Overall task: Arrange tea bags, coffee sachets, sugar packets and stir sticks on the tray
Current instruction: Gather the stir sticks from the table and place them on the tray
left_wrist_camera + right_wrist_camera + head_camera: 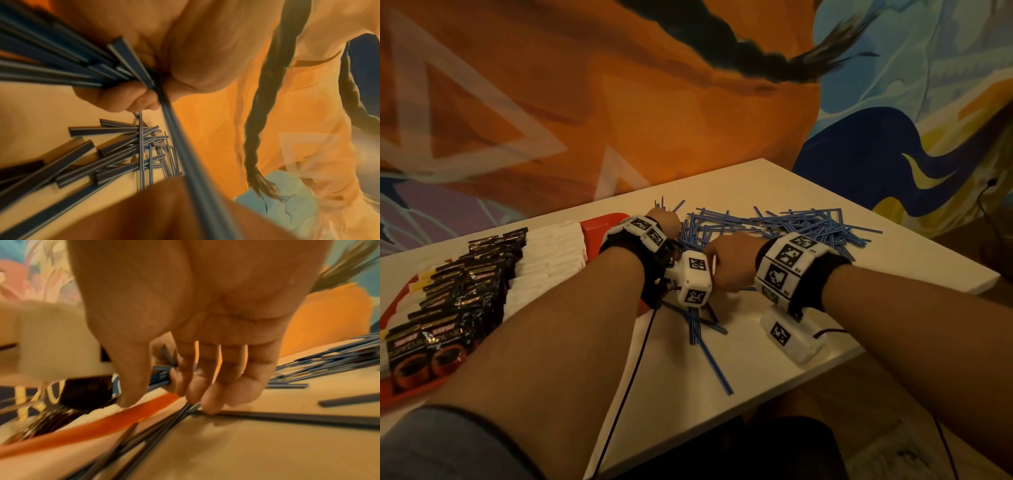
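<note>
A red tray (602, 222) at the left holds rows of black coffee sachets (458, 291) and white sugar packets (548, 260). Blue stir sticks (791, 226) lie in a loose pile on the white table to the tray's right. My left hand (671, 229) grips a bundle of stir sticks (72, 65), fingers (123, 97) curled round it. The bundle stands steeply, its lower ends (698, 325) splayed on the table beside the tray. My right hand (168, 402) hangs just right of it, fingers (205, 408) pointing down and touching sticks on the tabletop.
The table's front edge (756, 394) runs close below my forearms, and its right edge lies past the stick pile. A painted wall rises directly behind the table. One long stick (717, 370) points toward the front edge. Cables hang from both wrists.
</note>
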{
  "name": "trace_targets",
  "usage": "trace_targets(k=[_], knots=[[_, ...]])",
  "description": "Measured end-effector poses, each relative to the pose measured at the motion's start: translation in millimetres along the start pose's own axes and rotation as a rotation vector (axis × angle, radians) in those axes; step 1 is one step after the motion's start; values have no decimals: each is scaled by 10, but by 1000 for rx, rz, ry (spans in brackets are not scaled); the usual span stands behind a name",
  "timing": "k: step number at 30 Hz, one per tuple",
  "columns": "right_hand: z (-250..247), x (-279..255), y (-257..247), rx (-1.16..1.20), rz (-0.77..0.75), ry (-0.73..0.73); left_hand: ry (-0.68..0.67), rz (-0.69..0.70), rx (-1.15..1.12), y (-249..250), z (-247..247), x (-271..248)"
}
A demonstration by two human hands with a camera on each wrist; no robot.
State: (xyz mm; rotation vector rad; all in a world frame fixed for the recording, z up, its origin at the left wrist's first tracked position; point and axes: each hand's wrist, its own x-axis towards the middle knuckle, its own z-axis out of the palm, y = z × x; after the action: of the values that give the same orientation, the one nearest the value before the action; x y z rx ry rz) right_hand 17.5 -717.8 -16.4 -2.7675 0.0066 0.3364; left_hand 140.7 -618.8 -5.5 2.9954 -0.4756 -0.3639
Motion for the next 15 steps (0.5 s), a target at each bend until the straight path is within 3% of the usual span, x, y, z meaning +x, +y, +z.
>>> trace_targets(k=[4,7,10,12,14,15], knots=[[43,43,-61,-47,-26,-78,42,19,88,-25,-7,-88],[-22,57,-20,89,3,-39,67,-24,-298,-98,43,-26],[-69,77,32,218,42,-30,128,-45,-225,-184,23,-48],[-99,108,52,322,75,-7,161,-17,-428,-215,27,-56],[-159,152,57,421,101,52,201,-21,-997,-239,37,-75],[-198,178,54,480,104,88,249,-23,-1112,-229,50,-107]])
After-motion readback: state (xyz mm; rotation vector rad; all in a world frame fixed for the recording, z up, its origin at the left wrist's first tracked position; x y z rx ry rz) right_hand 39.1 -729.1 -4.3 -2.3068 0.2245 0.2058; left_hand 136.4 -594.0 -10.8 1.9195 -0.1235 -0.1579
